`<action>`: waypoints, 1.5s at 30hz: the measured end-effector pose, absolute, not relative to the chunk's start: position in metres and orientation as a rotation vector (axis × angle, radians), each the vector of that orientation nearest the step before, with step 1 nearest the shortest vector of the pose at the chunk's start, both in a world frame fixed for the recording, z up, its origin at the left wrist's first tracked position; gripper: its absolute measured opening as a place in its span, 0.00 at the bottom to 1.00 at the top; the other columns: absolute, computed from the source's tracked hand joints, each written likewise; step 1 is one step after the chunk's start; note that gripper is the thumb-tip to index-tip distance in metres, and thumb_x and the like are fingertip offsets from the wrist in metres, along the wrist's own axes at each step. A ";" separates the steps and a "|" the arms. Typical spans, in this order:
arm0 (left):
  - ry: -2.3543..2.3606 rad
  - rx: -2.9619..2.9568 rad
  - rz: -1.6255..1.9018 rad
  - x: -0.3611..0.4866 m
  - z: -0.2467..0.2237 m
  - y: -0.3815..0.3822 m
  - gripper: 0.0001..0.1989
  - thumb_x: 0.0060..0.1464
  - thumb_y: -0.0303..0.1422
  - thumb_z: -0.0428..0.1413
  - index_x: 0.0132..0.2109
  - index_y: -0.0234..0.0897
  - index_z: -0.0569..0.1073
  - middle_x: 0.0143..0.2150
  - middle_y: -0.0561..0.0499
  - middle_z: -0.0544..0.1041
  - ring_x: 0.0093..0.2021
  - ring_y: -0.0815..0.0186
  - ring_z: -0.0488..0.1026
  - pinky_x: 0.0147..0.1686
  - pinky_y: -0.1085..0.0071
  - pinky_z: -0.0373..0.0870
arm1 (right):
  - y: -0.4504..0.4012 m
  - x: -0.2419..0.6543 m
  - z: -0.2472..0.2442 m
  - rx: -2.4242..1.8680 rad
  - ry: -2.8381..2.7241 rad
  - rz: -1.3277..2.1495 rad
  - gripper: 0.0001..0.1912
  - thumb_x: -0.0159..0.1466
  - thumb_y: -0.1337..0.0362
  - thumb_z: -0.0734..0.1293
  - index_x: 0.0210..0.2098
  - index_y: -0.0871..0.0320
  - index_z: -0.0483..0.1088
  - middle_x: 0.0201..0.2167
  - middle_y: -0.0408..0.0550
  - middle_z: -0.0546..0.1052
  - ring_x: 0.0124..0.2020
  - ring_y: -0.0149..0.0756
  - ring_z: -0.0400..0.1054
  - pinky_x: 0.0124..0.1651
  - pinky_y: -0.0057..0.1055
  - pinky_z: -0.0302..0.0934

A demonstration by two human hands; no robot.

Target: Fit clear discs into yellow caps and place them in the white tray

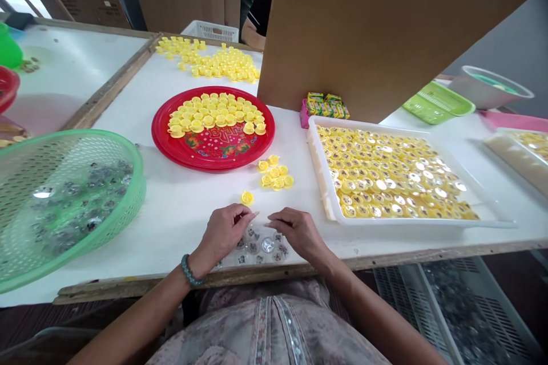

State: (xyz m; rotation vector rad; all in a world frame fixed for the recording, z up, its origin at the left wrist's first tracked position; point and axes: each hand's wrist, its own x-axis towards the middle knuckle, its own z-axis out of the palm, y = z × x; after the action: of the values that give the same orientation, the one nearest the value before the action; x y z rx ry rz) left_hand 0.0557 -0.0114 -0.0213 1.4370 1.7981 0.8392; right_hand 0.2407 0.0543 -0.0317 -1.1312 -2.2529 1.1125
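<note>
My left hand (223, 232), with a beaded bracelet at the wrist, is closed in a pinch near the table's front edge. Facing it across a small gap is my right hand (296, 230), its thumb and fingers pressed together. Whatever sits in either pinch is too small to make out. Beneath and between the hands lie several clear round domes (253, 247) with small dark prints. A single yellow cup-shaped piece (247, 198) rests just beyond my left fingertips. Farther out is a small cluster of similar yellow pieces (274, 173).
A red round tray (222, 154) carries yellow pieces; more yellow pieces (226, 63) lie behind it. At left stands a green mesh basket (139, 182) with clear domes. A white tray (321, 182) of assembled pieces is at right, before a cardboard panel (363, 28). A person's arm (253, 34) shows behind.
</note>
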 end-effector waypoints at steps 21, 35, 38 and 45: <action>1.187 0.627 1.094 0.063 -0.015 -0.001 0.12 0.38 0.35 0.65 0.31 0.32 0.76 0.29 0.51 0.75 0.29 0.70 0.66 0.29 0.74 0.60 | 0.062 0.214 -0.014 -0.768 -2.559 0.598 0.32 0.58 0.76 0.58 0.61 0.57 0.47 0.39 0.51 0.72 0.38 0.37 0.67 0.41 0.34 0.64; 1.266 0.485 1.251 0.082 -0.028 0.009 0.16 0.36 0.36 0.66 0.32 0.32 0.73 0.25 0.53 0.73 0.27 0.69 0.70 0.30 0.72 0.69 | 0.063 0.205 -0.020 -1.224 -2.019 1.002 0.09 0.62 0.71 0.59 0.42 0.57 0.64 0.31 0.44 0.75 0.31 0.32 0.71 0.35 0.28 0.65; 1.255 0.434 1.316 0.077 -0.024 0.009 0.15 0.37 0.34 0.66 0.32 0.32 0.74 0.29 0.50 0.76 0.31 0.68 0.72 0.35 0.71 0.70 | 0.064 0.211 -0.015 -1.118 -2.043 1.039 0.11 0.62 0.65 0.63 0.44 0.57 0.66 0.36 0.47 0.74 0.33 0.32 0.71 0.35 0.28 0.67; 1.265 0.473 1.324 0.078 -0.024 0.004 0.09 0.42 0.34 0.63 0.30 0.32 0.76 0.28 0.49 0.77 0.32 0.66 0.72 0.37 0.72 0.67 | 0.054 0.215 -0.021 -0.830 -2.342 0.666 0.17 0.62 0.68 0.64 0.51 0.56 0.65 0.40 0.51 0.72 0.40 0.36 0.68 0.42 0.34 0.66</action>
State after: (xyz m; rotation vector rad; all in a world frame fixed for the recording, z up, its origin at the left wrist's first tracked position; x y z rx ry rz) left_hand 0.0783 0.0045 -0.0241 0.4731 1.2648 1.3238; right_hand 0.2153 0.0542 -0.0213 -0.8304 -2.3423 0.6657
